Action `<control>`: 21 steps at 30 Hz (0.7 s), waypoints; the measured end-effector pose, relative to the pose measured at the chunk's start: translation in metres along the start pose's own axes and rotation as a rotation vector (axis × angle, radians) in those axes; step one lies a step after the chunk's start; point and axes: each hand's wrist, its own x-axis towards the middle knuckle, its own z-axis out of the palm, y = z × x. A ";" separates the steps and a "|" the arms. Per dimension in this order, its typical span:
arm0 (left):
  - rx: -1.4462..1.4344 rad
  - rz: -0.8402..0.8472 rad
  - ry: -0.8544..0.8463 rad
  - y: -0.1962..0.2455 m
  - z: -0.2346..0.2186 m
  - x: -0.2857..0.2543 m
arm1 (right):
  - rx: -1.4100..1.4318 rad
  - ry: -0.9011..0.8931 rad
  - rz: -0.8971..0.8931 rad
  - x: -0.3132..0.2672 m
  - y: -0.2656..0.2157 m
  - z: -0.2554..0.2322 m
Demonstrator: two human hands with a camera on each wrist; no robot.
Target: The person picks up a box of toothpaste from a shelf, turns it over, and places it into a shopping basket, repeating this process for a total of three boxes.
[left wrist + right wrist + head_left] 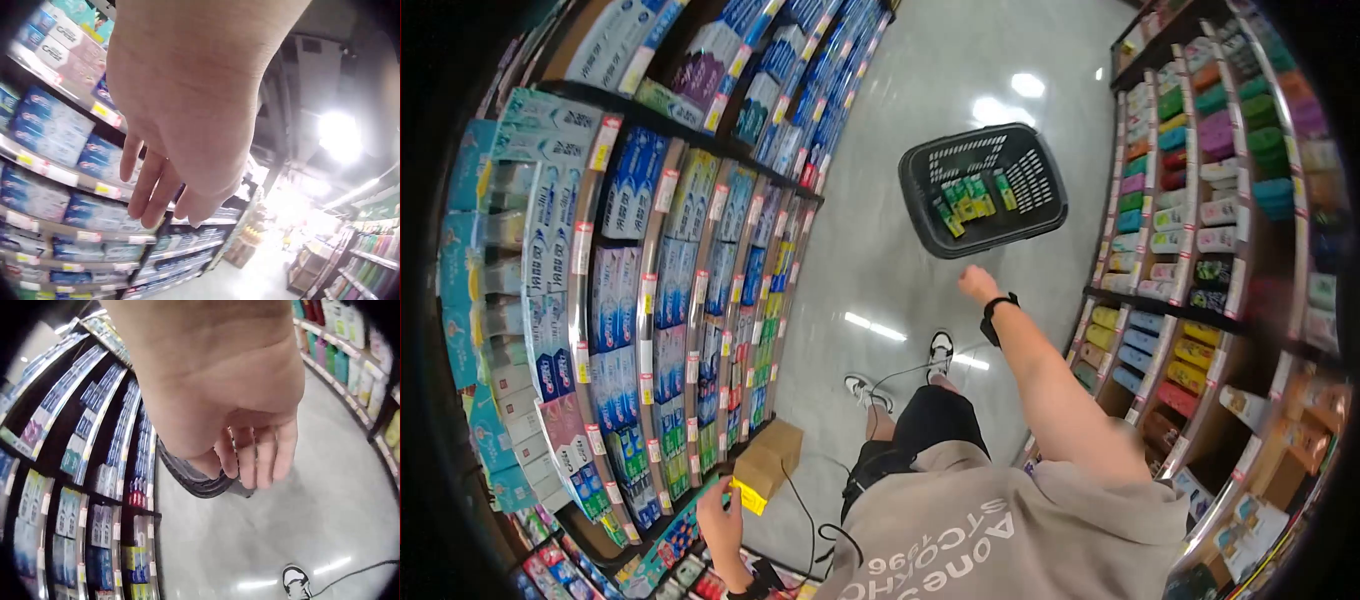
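Observation:
My right hand (977, 286) hangs near the front edge of a black shopping basket (912, 215) on the floor, its fingers loosely bent and holding nothing. Several green and yellow boxes (968, 200) lie inside that basket. In the right wrist view the fingers (265, 459) overlap the basket's dark rim (203, 487). Down at the left, my left hand (720, 525) is beside the lower toothpaste shelf, near a cardboard box (775, 450) with a yellow piece (748, 497) at its side. Its fingers (147, 187) are relaxed, with nothing in them in the left wrist view.
Shelves of toothpaste boxes (615, 300) line the left side of the aisle. Bottles and packs (1190, 235) fill the right shelves. Shiny floor (850, 260) runs between them. A black cable (800, 500) hangs by my legs, and my shoes (941, 347) stand behind the basket.

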 end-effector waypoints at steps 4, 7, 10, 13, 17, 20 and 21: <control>-0.078 -0.161 -0.071 -0.037 0.028 -0.063 | -0.115 -0.079 -0.064 0.057 -0.042 0.032; 0.088 -0.392 -0.394 -0.025 0.016 -0.093 | -0.162 -0.061 -0.023 0.082 -0.056 0.063; -0.016 -0.448 -0.464 -0.052 0.032 -0.117 | -0.162 -0.032 0.042 0.084 -0.078 0.072; -0.114 -0.471 -0.331 -0.055 0.051 -0.129 | -0.165 0.077 0.000 0.097 -0.085 0.081; -0.045 -0.271 -0.276 -0.089 0.088 -0.139 | -0.157 0.123 -0.024 0.119 -0.096 0.077; -0.102 -0.468 -0.413 -0.062 0.078 -0.117 | -0.159 0.183 -0.071 0.141 -0.094 0.079; -0.152 -0.483 -0.386 -0.052 0.078 -0.111 | -0.157 0.241 -0.094 0.155 -0.092 0.086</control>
